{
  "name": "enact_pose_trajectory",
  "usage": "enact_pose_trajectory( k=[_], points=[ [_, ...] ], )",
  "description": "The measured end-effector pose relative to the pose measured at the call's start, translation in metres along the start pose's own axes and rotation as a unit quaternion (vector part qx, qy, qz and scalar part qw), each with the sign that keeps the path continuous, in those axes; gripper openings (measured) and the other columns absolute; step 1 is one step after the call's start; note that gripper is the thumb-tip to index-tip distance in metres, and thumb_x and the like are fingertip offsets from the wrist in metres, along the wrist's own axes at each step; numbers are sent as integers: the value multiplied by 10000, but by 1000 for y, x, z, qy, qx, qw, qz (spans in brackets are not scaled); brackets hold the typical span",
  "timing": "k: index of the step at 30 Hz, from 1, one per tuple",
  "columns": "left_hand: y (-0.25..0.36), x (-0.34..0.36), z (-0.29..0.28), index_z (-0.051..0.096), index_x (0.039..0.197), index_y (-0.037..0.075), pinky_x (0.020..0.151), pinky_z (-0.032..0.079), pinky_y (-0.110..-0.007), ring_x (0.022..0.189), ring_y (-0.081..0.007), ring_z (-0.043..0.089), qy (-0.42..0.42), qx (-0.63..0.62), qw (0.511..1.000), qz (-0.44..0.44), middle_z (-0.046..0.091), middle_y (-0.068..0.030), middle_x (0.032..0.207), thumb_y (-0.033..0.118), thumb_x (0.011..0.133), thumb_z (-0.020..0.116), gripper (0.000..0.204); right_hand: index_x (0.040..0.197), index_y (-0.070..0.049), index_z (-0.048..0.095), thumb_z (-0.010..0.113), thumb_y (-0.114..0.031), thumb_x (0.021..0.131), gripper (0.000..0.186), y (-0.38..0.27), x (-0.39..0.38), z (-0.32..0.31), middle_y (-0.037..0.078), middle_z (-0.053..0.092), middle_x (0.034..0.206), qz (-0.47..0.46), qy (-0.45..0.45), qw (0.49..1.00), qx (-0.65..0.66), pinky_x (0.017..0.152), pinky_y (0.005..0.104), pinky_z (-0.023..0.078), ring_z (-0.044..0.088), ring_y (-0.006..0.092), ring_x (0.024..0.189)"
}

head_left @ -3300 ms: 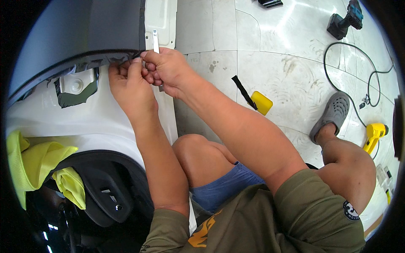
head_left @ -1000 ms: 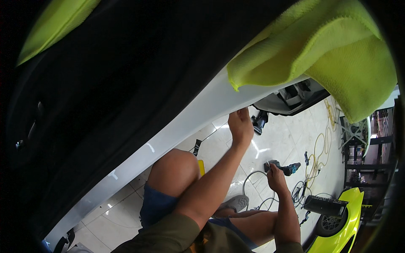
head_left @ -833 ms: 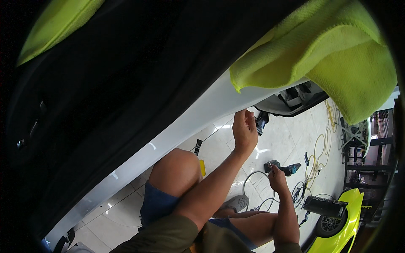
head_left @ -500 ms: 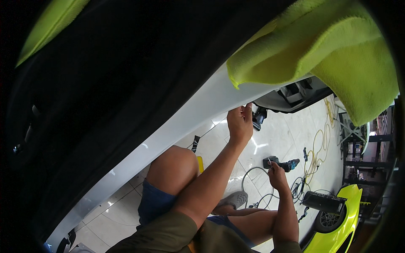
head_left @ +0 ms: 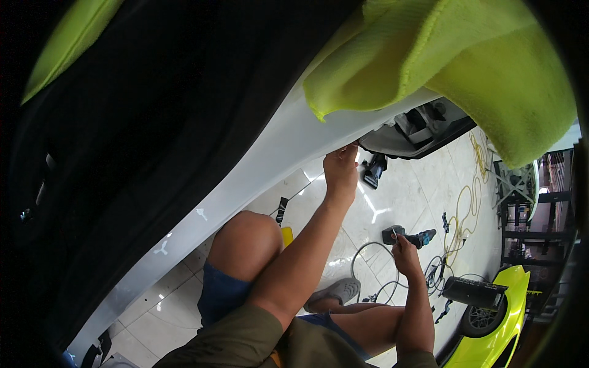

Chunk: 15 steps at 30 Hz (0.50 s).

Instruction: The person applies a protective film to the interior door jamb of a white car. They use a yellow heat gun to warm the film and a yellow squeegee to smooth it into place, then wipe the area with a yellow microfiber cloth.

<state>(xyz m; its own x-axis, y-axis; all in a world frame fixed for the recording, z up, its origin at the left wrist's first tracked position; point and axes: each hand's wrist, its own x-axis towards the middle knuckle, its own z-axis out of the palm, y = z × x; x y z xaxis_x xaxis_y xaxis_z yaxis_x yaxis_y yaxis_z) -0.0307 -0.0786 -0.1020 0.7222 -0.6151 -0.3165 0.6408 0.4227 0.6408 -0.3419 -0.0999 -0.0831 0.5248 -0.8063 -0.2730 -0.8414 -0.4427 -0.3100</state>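
Observation:
My left hand (head_left: 341, 176) reaches up to the lower edge of a white car panel (head_left: 257, 162). Its fingers are bent against that edge, beside the dark-rimmed opening (head_left: 423, 132); the fingertips are partly hidden. Lower and to the right, my right hand (head_left: 405, 256) is held out over the floor, closed in a pinch. A thin, pale, narrow piece (head_left: 394, 233) sticks up from those fingers; its kind is too small to tell. A yellow-green microfibre towel (head_left: 491, 92) drapes over the panel above the opening.
On the tiled floor lie a cordless power tool (head_left: 422, 238), a black tool-like object (head_left: 375, 170), a yellow hose (head_left: 464, 202) and dark cables (head_left: 435, 276). A black cylinder (head_left: 472, 293) is near a yellow-green car (head_left: 491, 325). My bent knee (head_left: 245, 245) is close under the panel.
The panel, towel and opening have shifted slightly left and up in view. My left hand moved a little up and left, still at the panel edge. My right hand keeps its pinch, almost unmoved.

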Motion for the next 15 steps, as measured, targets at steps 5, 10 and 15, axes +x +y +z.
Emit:
enact_pose_trajectory(
  k=[5, 10, 15],
  points=[
    [17, -1, 7, 671, 1026, 152, 771, 392, -313, 870, -102, 451, 4, -57, 992, -115, 565, 53, 981, 249, 837, 678, 213, 1195, 18, 592, 532, -87, 861, 355, -6, -1, -7, 175, 613, 712, 29, -22, 999, 15, 636, 341, 481, 603, 234, 623],
    [21, 14, 9, 619, 1031, 197, 775, 397, -340, 876, -117, 454, 24, -66, 983, -167, 550, 51, 1001, 258, 840, 659, 204, 1206, 28, 568, 508, -87, 868, 362, -34, 1, -16, 296, 646, 994, 56, -54, 997, 22, 819, 426, 505, 642, 425, 948],
    [27, 9, 16, 571, 1123, 178, 758, 416, -332, 885, -132, 487, 24, -47, 979, -198, 559, 23, 1078, 229, 868, 630, 266, 1200, 41, 570, 510, -79, 857, 368, -31, 4, -10, 294, 646, 1009, 32, -42, 998, 20, 841, 425, 500, 634, 431, 967]
  ],
)
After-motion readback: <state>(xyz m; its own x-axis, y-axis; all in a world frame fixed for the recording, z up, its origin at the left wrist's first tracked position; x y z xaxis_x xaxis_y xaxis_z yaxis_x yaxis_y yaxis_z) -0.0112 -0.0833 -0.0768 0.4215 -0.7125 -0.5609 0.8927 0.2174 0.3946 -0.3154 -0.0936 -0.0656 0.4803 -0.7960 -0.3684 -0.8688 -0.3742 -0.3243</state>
